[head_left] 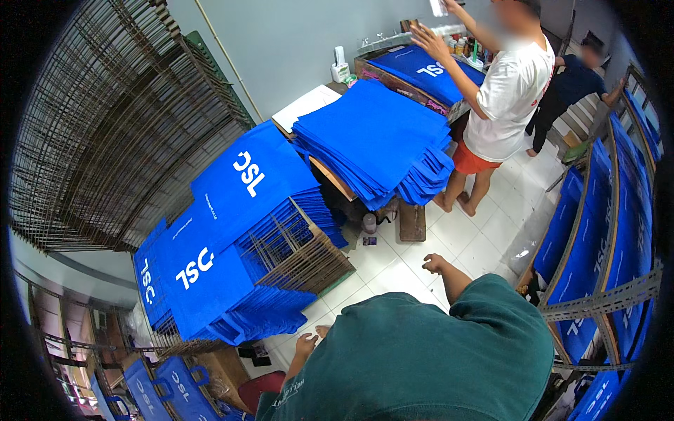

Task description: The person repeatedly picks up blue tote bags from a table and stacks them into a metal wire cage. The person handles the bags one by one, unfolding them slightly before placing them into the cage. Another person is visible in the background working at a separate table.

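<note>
Right hand point(434, 264) loosely open, fingers bent, above the tiled floor point(382, 270). Left hand point(305, 344): grip cannot be determined; near blue bags point(263, 309) lying over a rack point(309, 256). Beyond, a bag stack point(375, 133) lies on the bench point(291, 112).

Small workshop: stacks of printed blue bags point(372, 133), wire racks point(91, 119), worktable point(369, 69), bottles point(460, 48) near.

Left fingers point(305, 339) near stacked blue bags point(263, 309), right fingers point(427, 260) half-curled above white floor tiles point(382, 272)
</note>
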A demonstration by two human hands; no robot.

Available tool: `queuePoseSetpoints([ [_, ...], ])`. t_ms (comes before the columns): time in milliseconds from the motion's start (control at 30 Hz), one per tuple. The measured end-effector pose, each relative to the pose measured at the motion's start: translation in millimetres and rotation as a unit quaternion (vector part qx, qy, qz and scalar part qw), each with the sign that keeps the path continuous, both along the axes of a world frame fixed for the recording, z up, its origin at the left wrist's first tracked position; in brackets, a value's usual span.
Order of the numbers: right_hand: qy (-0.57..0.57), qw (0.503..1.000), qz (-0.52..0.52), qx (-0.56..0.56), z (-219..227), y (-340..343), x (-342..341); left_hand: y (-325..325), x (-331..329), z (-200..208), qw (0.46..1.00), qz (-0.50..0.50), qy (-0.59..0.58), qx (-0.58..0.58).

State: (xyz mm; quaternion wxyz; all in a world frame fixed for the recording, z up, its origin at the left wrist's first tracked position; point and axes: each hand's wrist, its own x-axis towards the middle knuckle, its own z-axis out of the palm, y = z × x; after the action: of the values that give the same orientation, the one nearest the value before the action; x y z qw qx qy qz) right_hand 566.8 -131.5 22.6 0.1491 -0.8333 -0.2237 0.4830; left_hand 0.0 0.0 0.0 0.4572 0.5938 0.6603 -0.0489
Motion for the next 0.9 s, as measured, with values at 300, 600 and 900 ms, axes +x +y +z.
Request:
queuePoseSetpoints([
  [300,0.153,0.949,-0.237,0.139,-9.6,3.3,6.5,-2.0,-40.0,-31.6,0.997,-0.05,-0.053,0.026],
  [600,0.241,0.723,-0.447,0.468,115.3,127.5,113.7,-8.5,-72.4,-42.4,0.973,-0.164,-0.088,0.138],
  [900,0.386,0.551,-0.45,0.587,169.0,183.8,140.6,-50.0,-64.4,52.4,0.996,0.086,0.001,0.004],
])
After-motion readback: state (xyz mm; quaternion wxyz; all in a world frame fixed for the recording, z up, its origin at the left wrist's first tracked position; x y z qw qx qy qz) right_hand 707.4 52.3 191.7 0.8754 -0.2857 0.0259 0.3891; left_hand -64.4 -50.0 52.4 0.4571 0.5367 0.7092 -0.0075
